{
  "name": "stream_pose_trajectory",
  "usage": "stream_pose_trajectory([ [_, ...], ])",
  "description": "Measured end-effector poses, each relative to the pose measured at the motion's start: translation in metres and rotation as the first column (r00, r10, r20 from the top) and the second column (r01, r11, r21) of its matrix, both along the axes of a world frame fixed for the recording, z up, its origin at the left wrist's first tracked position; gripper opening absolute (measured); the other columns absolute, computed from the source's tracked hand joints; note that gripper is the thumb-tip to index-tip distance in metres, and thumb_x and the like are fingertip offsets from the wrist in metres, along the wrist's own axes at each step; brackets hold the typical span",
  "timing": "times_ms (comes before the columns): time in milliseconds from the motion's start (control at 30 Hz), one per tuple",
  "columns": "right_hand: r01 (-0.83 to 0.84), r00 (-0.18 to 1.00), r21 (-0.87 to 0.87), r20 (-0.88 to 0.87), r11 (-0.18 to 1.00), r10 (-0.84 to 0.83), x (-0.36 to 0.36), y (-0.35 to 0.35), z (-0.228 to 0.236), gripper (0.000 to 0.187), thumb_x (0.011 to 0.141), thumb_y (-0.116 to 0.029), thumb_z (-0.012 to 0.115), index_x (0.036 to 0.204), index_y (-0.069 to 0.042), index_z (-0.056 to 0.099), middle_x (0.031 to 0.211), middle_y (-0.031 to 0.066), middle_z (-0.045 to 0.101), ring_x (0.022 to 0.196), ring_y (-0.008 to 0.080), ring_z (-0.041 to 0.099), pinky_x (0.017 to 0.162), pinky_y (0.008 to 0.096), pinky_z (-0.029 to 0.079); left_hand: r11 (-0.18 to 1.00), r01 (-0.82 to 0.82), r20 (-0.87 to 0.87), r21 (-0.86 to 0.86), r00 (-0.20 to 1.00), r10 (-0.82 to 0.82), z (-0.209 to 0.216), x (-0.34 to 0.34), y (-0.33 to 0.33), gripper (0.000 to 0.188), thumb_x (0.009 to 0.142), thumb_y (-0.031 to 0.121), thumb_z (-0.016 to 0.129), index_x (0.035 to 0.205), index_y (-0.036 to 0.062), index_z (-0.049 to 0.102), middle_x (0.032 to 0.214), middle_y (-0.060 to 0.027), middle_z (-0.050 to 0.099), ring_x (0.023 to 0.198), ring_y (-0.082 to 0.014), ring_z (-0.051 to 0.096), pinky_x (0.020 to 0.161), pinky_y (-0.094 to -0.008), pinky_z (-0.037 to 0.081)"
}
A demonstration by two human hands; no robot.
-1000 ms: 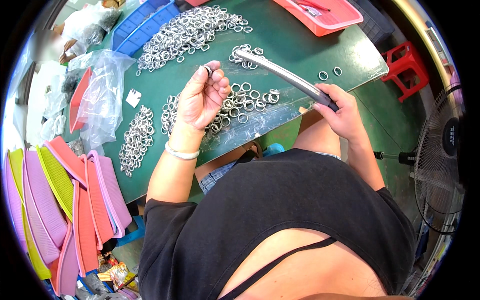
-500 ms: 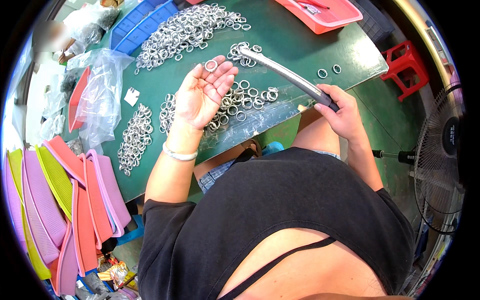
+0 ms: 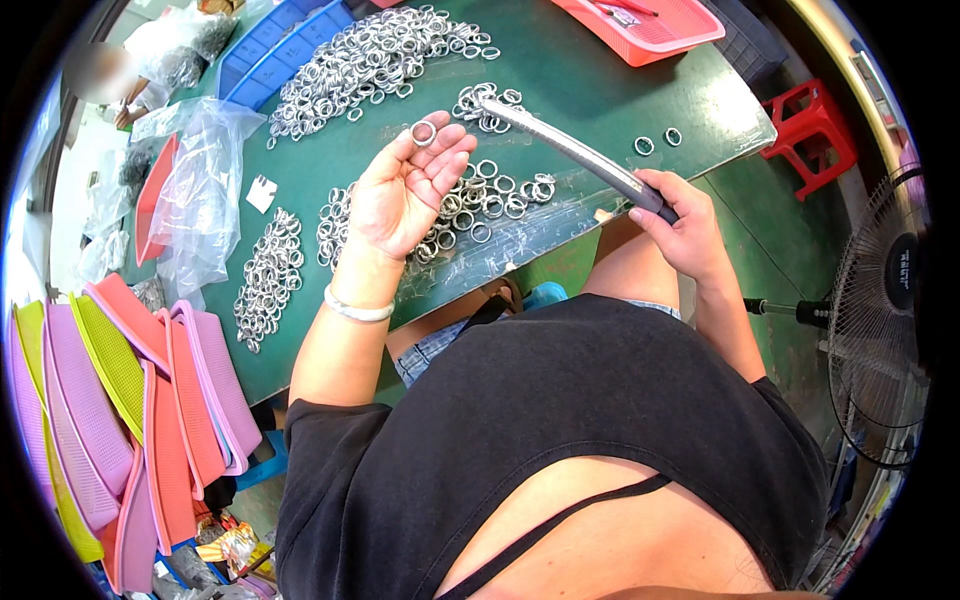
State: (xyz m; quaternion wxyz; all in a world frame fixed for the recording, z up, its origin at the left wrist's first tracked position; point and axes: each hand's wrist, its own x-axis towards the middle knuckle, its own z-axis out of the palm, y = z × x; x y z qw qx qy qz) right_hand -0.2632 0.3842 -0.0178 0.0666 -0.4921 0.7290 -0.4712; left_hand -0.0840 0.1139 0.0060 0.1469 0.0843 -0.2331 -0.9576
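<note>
left hand [image 3: 402,195]: palm-up, cupped | right hand [image 3: 688,228]: curled closed

Lighting's looking nice and bright. The tabletop [image 3: 610,105] is throwing white glare near its right corner, far left's washing out a bit. Fisheye's bending the fan [image 3: 878,335] and coloured trays [image 3: 95,420], black's eating the corners, upper-left's blurring in one round patch. Left fingers [image 3: 442,155] and right fingers [image 3: 662,183] are showing pretty crisp.

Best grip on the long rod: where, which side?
Probably the dark handle at its lower right end, coming from the right. The long rod slants up and left, its far tip overlapping a ring cluster in view, so the handle end looks freer; the right hand grips there.
</note>
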Motion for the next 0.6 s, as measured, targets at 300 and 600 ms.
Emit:
stream_pose_trajectory([
  [300, 0.005, 1.0, -0.003, 0.014, 1.0, -0.005, 0.0, 0.001, -0.001, 0.036, 0.07, 0.001, 0.068, 0.104, 0.002, 0.059, 0.084, 0.0125, 0.06, 0.073, 0.0215, 0.059, 0.067, 0.0291, 0.046, 0.718, -0.135, 0.157, -0.682, 0.933, 0.325, 0.006, -0.002, 0.02, 0.033, 0.084, -0.003, 0.058, 0.117, -0.003, 0.053, 0.098, -0.0119, 0.063, 0.092, -0.0219, 0.063, 0.081, -0.0284, 0.054],
  [600, 0.008, 1.0, 0.002, 0.016, 1.0, -0.008, -0.001, 0.002, -0.001, 0.036, 0.07, 0.001, 0.068, 0.105, 0.003, 0.059, 0.085, 0.0123, 0.06, 0.073, 0.0208, 0.059, 0.067, 0.0287, 0.046, 0.765, -0.101, 0.222, -0.636, 0.925, 0.307, 0.009, -0.003, 0.027, 0.041, 0.084, -0.007, 0.055, 0.123, -0.0075, 0.047, 0.108, -0.0161, 0.059, 0.102, -0.0243, 0.06, 0.088, -0.0302, 0.052],
])
